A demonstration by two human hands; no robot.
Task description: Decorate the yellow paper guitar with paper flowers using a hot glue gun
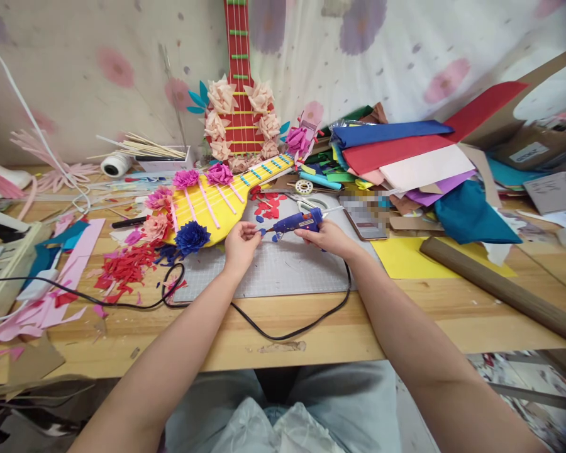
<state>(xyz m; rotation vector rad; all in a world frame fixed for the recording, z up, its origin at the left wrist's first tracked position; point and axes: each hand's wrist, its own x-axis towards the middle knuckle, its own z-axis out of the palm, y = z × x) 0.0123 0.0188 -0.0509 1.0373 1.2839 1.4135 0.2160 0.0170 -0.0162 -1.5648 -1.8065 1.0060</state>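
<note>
My right hand [327,238] grips a blue glue gun [298,221] over a grey cutting mat [273,267], nozzle pointing left. My left hand [240,242] is closed in a pinch on a small paper piece [259,231] held right at the nozzle tip. The gun's black cord [264,327] loops across the wooden table edge. Just beyond my left hand lies a yellow paper guitar [217,204] with pink strings, edged with pink, purple and dark blue paper flowers [192,237].
A red paper guitar [239,94] with peach flowers leans on the wall. Red paper scraps [127,267] lie at left. Stacked coloured paper sheets [405,157], a phone [364,221], tape rolls, a brown cardboard tube [500,286] and yellow paper crowd the right.
</note>
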